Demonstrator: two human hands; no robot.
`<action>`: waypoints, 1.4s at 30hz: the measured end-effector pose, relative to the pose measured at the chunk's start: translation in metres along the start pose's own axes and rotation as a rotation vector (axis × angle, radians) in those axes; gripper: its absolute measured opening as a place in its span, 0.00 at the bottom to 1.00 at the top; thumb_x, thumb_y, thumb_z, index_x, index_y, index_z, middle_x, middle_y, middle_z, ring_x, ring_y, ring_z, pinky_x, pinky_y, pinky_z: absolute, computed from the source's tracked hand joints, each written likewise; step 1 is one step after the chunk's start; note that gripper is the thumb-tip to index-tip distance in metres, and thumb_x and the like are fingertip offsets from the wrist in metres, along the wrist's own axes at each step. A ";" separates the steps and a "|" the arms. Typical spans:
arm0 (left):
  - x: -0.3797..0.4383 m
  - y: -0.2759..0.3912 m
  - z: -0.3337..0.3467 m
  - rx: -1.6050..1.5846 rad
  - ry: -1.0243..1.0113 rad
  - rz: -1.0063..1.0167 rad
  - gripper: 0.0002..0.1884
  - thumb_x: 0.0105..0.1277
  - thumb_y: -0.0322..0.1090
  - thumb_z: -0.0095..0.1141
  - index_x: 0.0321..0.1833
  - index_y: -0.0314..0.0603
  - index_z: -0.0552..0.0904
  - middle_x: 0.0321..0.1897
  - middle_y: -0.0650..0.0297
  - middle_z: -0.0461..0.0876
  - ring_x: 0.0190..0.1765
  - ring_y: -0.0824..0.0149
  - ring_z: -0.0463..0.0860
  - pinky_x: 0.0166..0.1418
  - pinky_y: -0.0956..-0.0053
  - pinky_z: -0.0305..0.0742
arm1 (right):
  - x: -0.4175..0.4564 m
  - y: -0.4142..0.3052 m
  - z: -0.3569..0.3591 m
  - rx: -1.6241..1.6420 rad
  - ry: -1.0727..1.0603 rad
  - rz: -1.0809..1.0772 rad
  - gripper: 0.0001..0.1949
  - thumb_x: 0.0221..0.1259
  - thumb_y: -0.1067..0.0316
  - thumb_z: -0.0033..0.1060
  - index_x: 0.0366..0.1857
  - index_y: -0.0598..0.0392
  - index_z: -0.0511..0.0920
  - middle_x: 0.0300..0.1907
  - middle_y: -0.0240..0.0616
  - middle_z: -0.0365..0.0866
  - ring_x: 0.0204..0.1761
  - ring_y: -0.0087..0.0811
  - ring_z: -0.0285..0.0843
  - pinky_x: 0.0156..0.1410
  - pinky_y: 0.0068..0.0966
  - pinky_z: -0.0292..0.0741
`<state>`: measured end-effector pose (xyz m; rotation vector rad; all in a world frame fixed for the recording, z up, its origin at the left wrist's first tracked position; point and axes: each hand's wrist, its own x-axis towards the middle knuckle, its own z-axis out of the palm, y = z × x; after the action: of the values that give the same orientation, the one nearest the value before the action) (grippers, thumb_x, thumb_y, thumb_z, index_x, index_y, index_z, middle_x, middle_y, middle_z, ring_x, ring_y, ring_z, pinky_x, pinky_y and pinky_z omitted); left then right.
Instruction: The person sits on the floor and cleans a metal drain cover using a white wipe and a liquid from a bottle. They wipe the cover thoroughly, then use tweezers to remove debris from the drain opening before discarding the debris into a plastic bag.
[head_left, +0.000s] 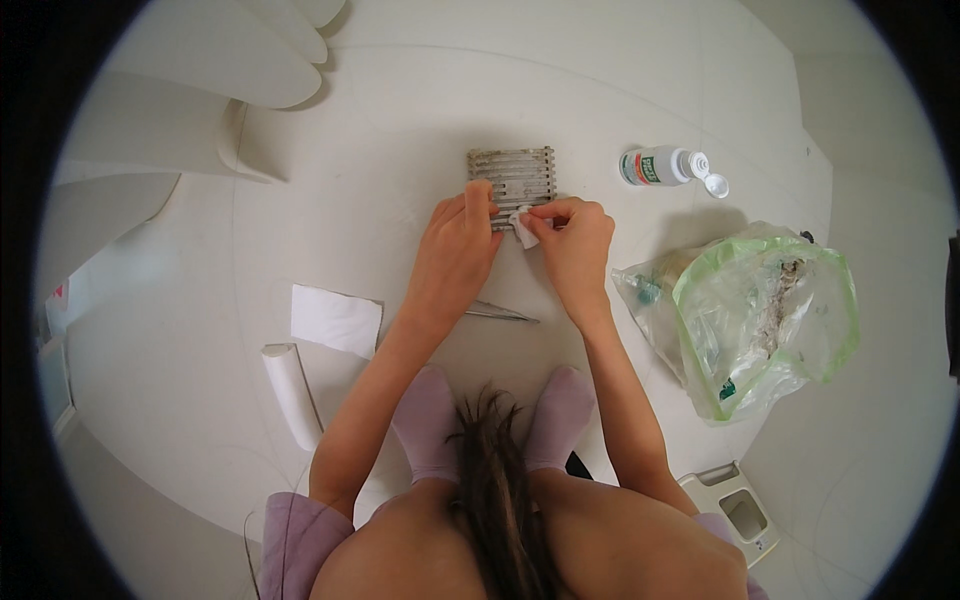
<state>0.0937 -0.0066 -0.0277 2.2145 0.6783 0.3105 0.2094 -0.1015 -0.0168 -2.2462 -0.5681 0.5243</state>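
A slotted drain cover (517, 169), grey and crusted with grime, is in front of me on the pale floor. My left hand (459, 232) grips its near left corner, the thumb at the near edge and the fingers over the slats. In my right hand (576, 238), a small crumpled piece of white tissue (527, 231) is pinched between thumb and fingertips. That tissue touches the slats at the cover's near right part. Between my forearms lies a pointed metal tool (504, 312), perhaps tweezers or scissors, its rear end hidden by my left arm.
White bottle (660, 166) lies at the right, its flip cap open. Nearer stands an open clear plastic bag (694, 337) with a green rim and dirty waste inside. On the left are a white sheet (334, 319) and a white roll (291, 394). A white curved fixture (165, 127) rises upper left.
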 end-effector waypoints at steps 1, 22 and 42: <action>0.000 0.000 0.000 -0.003 -0.001 -0.003 0.27 0.59 0.23 0.65 0.58 0.36 0.64 0.47 0.53 0.86 0.57 0.46 0.78 0.59 0.57 0.73 | 0.001 0.003 -0.002 -0.004 0.013 0.008 0.05 0.48 0.76 0.74 0.29 0.63 0.87 0.25 0.48 0.84 0.26 0.40 0.82 0.36 0.33 0.76; -0.001 0.001 0.003 -0.018 0.022 0.014 0.26 0.59 0.22 0.65 0.56 0.35 0.65 0.46 0.51 0.86 0.54 0.45 0.78 0.57 0.56 0.74 | 0.001 -0.002 -0.004 0.034 -0.059 0.033 0.06 0.47 0.75 0.75 0.29 0.63 0.87 0.25 0.47 0.84 0.25 0.36 0.80 0.35 0.30 0.75; 0.000 0.004 0.000 -0.008 0.009 0.012 0.25 0.59 0.22 0.65 0.55 0.35 0.65 0.46 0.51 0.86 0.55 0.44 0.79 0.56 0.56 0.75 | -0.002 -0.007 0.000 -0.101 -0.034 0.009 0.04 0.49 0.75 0.73 0.28 0.63 0.87 0.26 0.51 0.85 0.28 0.45 0.84 0.39 0.35 0.79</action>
<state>0.0949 -0.0086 -0.0248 2.2116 0.6677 0.3286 0.2059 -0.0979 -0.0113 -2.3404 -0.6142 0.5500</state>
